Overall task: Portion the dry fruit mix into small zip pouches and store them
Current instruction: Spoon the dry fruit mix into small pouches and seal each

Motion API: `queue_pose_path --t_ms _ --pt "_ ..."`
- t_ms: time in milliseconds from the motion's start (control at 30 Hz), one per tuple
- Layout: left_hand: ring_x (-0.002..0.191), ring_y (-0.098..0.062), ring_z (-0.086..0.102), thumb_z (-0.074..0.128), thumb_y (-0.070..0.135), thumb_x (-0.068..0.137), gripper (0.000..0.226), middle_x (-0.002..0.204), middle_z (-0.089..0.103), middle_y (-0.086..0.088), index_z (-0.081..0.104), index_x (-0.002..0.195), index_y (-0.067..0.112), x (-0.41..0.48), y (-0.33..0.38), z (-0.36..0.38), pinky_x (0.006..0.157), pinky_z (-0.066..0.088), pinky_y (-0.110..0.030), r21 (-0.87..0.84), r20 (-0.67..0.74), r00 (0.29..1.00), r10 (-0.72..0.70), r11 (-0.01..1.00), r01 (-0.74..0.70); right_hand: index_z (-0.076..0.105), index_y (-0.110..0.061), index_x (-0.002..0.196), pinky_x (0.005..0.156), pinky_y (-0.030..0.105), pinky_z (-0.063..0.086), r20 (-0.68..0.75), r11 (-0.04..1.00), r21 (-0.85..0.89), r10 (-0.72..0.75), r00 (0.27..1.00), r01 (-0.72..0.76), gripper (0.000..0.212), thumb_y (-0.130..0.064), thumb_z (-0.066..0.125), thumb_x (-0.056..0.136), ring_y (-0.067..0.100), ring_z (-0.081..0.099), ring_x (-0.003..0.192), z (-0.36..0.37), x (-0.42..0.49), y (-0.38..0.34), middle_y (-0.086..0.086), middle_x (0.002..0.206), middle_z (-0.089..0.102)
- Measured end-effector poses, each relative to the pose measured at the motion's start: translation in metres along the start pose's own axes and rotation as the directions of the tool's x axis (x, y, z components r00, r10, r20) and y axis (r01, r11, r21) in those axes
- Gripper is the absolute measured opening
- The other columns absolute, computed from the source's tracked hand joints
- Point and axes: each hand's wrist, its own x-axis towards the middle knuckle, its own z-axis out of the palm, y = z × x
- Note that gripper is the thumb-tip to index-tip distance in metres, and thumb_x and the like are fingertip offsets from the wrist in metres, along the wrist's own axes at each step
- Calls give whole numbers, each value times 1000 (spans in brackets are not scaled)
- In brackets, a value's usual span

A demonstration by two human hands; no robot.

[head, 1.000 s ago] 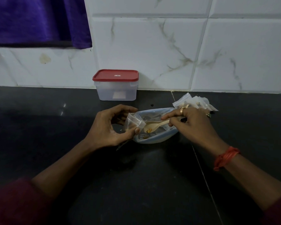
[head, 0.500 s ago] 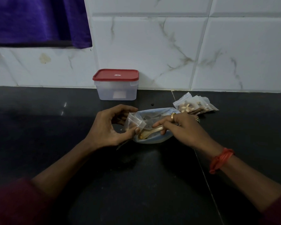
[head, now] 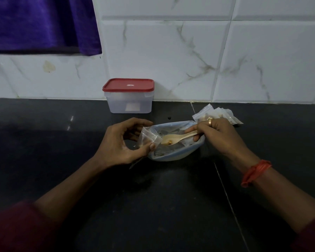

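Pouch-filling, mid-scoop. Pale blue bowl [head: 171, 158], plastic-lined, on dark tabletop [head: 153, 197]. Left hand [head: 120, 142], at bowl's left rim, pinches small zip pouch [head: 148, 138], its mouth turned toward the bowl. Right hand [head: 220, 137], over bowl's right rim, grips wooden spoon [head: 178, 138] by its handle. The scoop end carries a few pieces of dry fruit mix [head: 169, 142], just beside the pouch mouth. Filled pouches [head: 218, 114] piled behind bowl, rightward; red-lidded container [head: 128, 96] behind bowl, lid on. Risk: limp, narrow pouch mouth may fold as spoon tips, scattering pieces; overfilling would likely prevent zipping.
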Motion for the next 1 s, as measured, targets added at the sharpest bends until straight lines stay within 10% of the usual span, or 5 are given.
queue_pose_path --t_ms 200,400,667,1000 --pt "104 -10 69 86 22 76 54 115 71 7 65 125 14 0 -1 1 82 58 -21 10 4 1000 0 1000 0 77 -37 82 90 47 56 -138 989 66 -123 983 133 36 -13 54 95 14 70 87 3 -2 -6 -4 77 75" --pt "104 -10 70 87 19 75 54 116 71 6 65 124 13 0 -1 1 82 59 -24 -2 2 1000 -7 1000 7 77 -35 104 84 26 57 70 940 -49 -334 940 338 33 -7 71 89 3 69 97 12 -8 -11 -18 102 75" --pt "105 -9 69 82 39 75 58 117 70 8 65 126 15 0 1 0 82 58 -21 -14 9 1000 0 1000 0 77 -25 108 77 11 49 26 956 43 -290 957 289 25 -9 70 91 0 70 90 9 -4 -7 -10 94 77" --pt "105 -7 68 79 42 75 59 116 70 9 64 126 15 0 1 0 82 57 -18 -28 18 1000 -4 1000 4 79 -27 97 81 24 55 -145 979 -40 -205 968 201 26 -8 63 92 4 70 87 -12 5 -3 -10 78 76"
